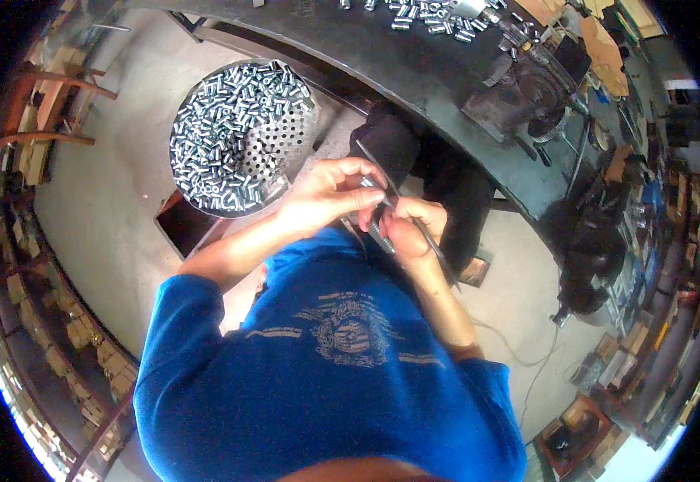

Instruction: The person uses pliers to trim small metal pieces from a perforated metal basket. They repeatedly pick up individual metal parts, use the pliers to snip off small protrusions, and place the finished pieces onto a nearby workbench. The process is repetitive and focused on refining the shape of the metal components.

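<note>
Hands nearly touching. Left hand [335, 190]: thumb and fingers pinched on a small metal part [367, 183]. Right hand [418, 228]: fingers curled round a thin dark tool [437, 249], long axis far left to near right, passing just right of the part. Part lies far-left of right hand; left hand nearer. Basket [297, 141] of metal sleeves [210, 145]: farther left. Contact between tool and part: cannot tell.

No readable text; only a pale print [352, 333], too blurred for reading, on the blue shirt [285, 410]
</note>
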